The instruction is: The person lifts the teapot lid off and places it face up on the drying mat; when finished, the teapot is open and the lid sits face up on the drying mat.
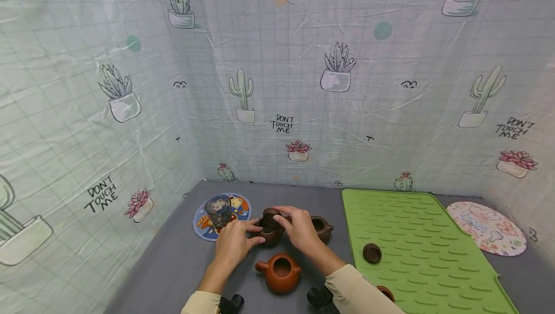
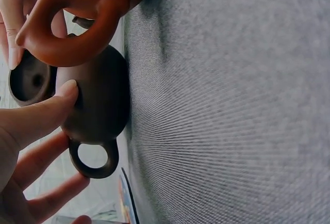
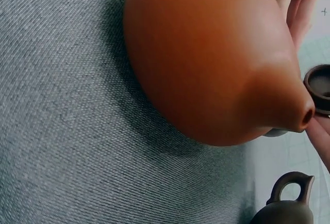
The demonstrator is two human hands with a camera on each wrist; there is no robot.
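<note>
A dark brown teapot [image 1: 270, 239] stands on the grey cloth, its round handle toward the left. My left hand [image 1: 234, 242] holds it, thumb on the near side of its body and fingers by the handle in the left wrist view. Between the fingers and thumb of my right hand [image 1: 302, 229] is a dark lid [image 1: 270, 215], tilted right over the pot's mouth with its hollow underside showing. Nearer to me sits an orange-brown teapot [image 1: 284, 282] without a lid, spout to the right. Another dark lidless teapot [image 1: 327, 235] stands just behind my right hand.
At the left a clear glass [image 1: 218, 212] stands on a round patterned coaster [image 1: 201, 227]. A green ridged mat [image 1: 416, 237] on the right bears a dark lid [image 1: 372, 253] and an orange-brown lid [image 1: 385, 293] partly behind my sleeve. Beyond it lies a pink floral mat [image 1: 503, 237].
</note>
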